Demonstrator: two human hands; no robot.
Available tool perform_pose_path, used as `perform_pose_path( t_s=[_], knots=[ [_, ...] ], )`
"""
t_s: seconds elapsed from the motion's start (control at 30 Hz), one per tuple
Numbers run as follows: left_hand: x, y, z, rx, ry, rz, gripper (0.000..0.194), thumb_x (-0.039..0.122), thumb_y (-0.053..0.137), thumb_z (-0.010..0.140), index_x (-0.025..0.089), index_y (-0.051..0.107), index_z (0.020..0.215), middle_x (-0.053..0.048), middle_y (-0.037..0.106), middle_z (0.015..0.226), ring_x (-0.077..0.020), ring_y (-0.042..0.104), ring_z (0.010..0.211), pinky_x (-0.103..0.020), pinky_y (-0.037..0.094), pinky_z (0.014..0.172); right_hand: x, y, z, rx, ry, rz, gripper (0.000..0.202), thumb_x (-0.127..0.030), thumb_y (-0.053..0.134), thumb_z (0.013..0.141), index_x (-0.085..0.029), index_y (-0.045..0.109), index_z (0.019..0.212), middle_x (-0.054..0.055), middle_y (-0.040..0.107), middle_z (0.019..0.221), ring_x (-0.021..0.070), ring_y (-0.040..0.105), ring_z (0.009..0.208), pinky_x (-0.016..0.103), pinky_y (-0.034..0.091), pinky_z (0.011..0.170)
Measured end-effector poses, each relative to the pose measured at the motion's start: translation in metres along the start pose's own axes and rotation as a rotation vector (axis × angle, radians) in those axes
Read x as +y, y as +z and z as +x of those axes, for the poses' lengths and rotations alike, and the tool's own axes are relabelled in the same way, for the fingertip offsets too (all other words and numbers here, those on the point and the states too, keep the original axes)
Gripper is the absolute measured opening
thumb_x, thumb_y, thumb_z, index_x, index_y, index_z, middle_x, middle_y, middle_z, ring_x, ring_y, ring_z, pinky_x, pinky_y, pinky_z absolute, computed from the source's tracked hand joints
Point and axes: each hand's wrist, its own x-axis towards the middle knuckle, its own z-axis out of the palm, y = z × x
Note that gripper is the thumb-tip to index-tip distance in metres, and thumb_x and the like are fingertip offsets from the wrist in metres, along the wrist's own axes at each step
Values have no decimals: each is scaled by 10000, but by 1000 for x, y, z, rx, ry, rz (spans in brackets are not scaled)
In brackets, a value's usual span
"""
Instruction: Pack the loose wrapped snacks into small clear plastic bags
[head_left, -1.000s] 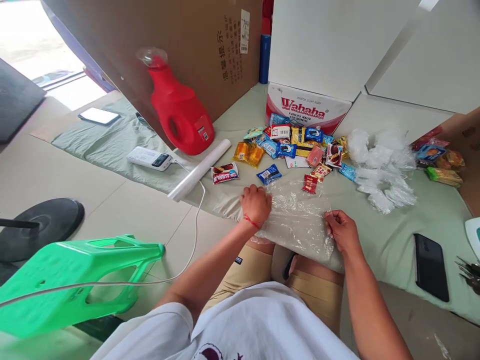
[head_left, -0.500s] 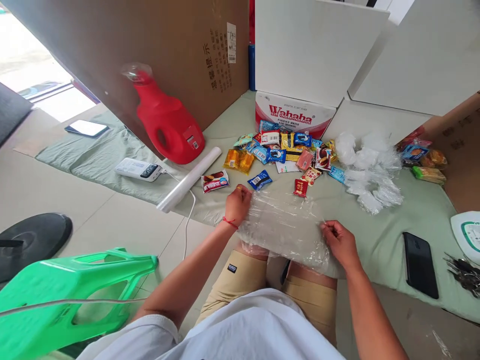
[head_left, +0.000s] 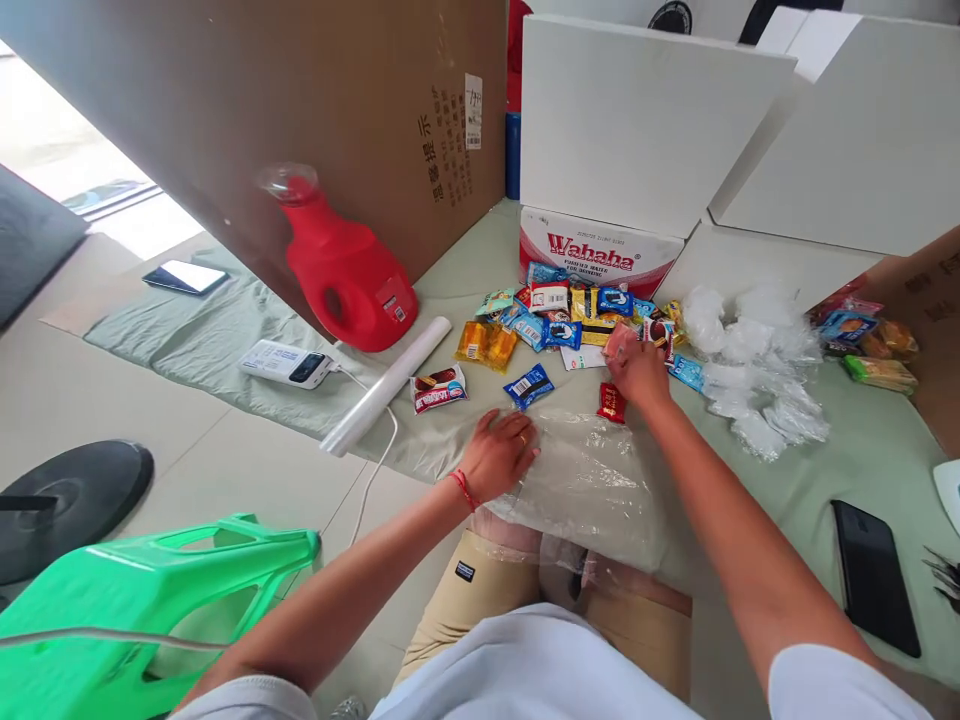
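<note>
Crosswise, lower centre, film (head_left: 592,485) lies long under left hand (head_left: 496,458), fingers slightly apart; right hand (head_left: 642,374) touches pink packet (head_left: 617,341), grip unclear.

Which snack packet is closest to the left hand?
The blue packet lying apart from the pile, just beyond the left hand; every other packet lies farther from it.
</note>
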Motion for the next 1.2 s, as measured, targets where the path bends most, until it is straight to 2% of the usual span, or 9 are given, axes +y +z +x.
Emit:
perform_pose_path(
  t_s=[0.13, 0.3, 0.47, 0.53, 0.63, 0.77, 0.87, 1.0, 1.2],
  knots=[
    [-18, 8, -10, -70, 39, 30, 572, 469, 403, 1043, 247, 442, 1569, -139, 452, 1619, -303, 409, 1509, -608, 96, 1266, -16, 20, 41, -83, 83, -69, 682, -405, 674, 903, -40, 502, 1452, 288, 548, 1391, 385, 529, 1271, 437, 416, 1024],
    [-25, 11, -12, -63, 33, 61, 601, 517, 386, 1046, 272, 403, 1594, -133, 402, 1648, -306, 368, 1537, -626, 61, 1274, 14, -5, 36, -75, 89, -13, 362, -268, 503, 969, -97, 693, 1226, 229, 712, 1145, 316, 665, 1013, 388, 466, 862],
    [-26, 15, -11, -53, 51, 102, 600, 516, 373, 1052, 279, 384, 1603, -105, 383, 1660, -291, 365, 1541, -621, 56, 1282, 44, -42, -30, 189, 180, 394, 404, -443, 517, 952, -174, 703, 1190, 128, 753, 1050, 278, 669, 924, 383, 499, 824],
    [-27, 16, -11, -54, 54, 111, 594, 512, 357, 1057, 281, 381, 1603, -90, 366, 1669, -285, 355, 1546, -622, 40, 1283, 34, -43, -68, 77, 187, 724, 430, -535, 549, 928, -194, 702, 1140, 99, 759, 1041, 255, 679, 892, 368, 527, 798],
    [-28, 17, -11, -62, 43, 110, 593, 522, 338, 1059, 288, 382, 1602, -72, 356, 1673, -281, 347, 1550, -626, 33, 1283, -3, -28, -120, -289, 98, 1001, 435, -576, 605, 900, -217, 710, 1121, 82, 762, 1077, 248, 700, 912, 358, 551, 796],
    [-27, 16, -11, -70, 35, 117, 594, 514, 334, 1057, 290, 374, 1606, -70, 341, 1680, -280, 344, 1552, -623, 50, 1281, -39, -6, -153, -473, -100, 685, 331, -457, 557, 948, -216, 739, 1083, 81, 751, 1002, 222, 677, 860, 340, 521, 797],
    [-26, 16, -12, -68, 35, 125, 594, 507, 328, 1058, 285, 372, 1607, -77, 332, 1683, -281, 331, 1558, -621, 40, 1280, -26, -1, -147, -254, -61, 420, 360, -466, 496, 989, -210, 747, 1027, 87, 720, 981, 211, 650, 864, 322, 488, 804],
    [-26, 18, -12, -64, 37, 129, 596, 508, 312, 1063, 271, 379, 1605, -90, 332, 1681, -280, 328, 1560, -628, 22, 1277, 5, 1, -118, -2, 231, 177, 468, -576, 488, 981, -184, 716, 1094, 127, 685, 1099, 225, 638, 871, 309, 447, 722],
    [-29, 20, -14, -47, 47, 138, 579, 494, 302, 1071, 284, 374, 1606, -94, 357, 1670, -276, 342, 1554, -626, 17, 1279, 6, 18, -104, -252, 213, 182, 206, -370, 634, 901, -237, 711, 1038, 37, 734, 888, 205, 650, 785, 279, 385, 658]
  ],
)
